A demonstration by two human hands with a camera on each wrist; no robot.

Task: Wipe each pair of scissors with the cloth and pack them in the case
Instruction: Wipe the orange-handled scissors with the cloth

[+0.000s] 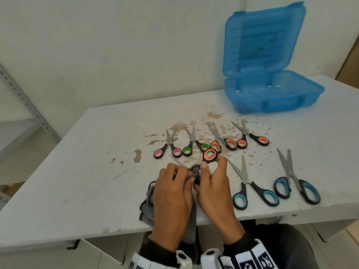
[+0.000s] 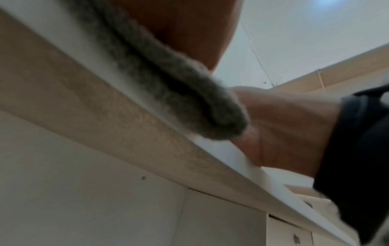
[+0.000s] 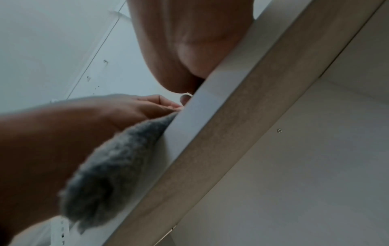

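Note:
In the head view my right hand (image 1: 211, 177) pinches the handle of an orange-ringed pair of scissors (image 1: 209, 155) just above the table. Its blade tip pokes out to the left past my left hand (image 1: 174, 183), which grips the grey cloth (image 1: 147, 202) bunched round the blade. The cloth hangs over the table's front edge, as the grey cloth (image 2: 189, 93) shows in the left wrist view and the grey cloth (image 3: 109, 173) in the right wrist view. An open blue plastic case (image 1: 272, 94) stands at the back right, lid upright.
Several scissors lie on the white table (image 1: 77, 181): a pink pair (image 1: 168, 148), a green pair (image 1: 194, 144), two orange pairs (image 1: 242, 138) in a far row, and two larger blue-handled pairs (image 1: 291, 185) at the right. Brown stains mark the table's middle.

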